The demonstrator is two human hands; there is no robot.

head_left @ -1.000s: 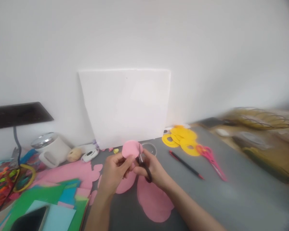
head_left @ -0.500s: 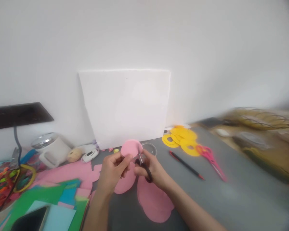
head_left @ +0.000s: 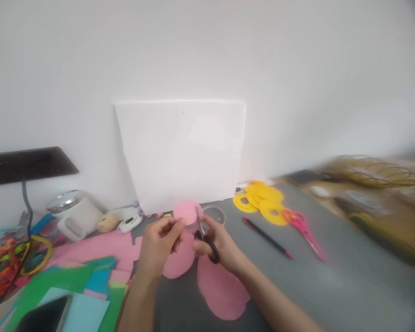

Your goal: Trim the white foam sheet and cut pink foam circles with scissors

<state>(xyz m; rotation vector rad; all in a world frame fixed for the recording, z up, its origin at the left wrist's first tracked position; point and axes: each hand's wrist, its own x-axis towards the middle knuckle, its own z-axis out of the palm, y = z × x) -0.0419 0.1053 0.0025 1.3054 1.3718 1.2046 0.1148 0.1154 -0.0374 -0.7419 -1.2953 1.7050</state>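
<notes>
My left hand [head_left: 164, 240] pinches the lower edge of a round pink paper piece [head_left: 186, 211], held up above the table. In my right hand [head_left: 216, 237] is a pair of dark-handled scissors [head_left: 212, 249], fingers through the loops. The scissor blades point up at the right edge of the pink paper. Below my hands lies a larger pink paper circle [head_left: 180, 263], and to its right several overlapping pink paper circles [head_left: 223, 290] rest on the grey tabletop. Behind my right hand a clear round ring or lid [head_left: 214, 214] lies flat.
Yellow paper rings [head_left: 263, 200], a black pencil [head_left: 268, 238] and pink scissors [head_left: 304, 233] lie to the right. On the left are a white mug [head_left: 78, 216], coloured paper sheets [head_left: 58, 281] and a phone [head_left: 43, 316]. A white board [head_left: 185, 152] leans against the wall.
The pink paper piece has turned slightly between my left fingers, and the scissor blades have shifted a little along its right edge. Both hands stay in nearly the same place.
</notes>
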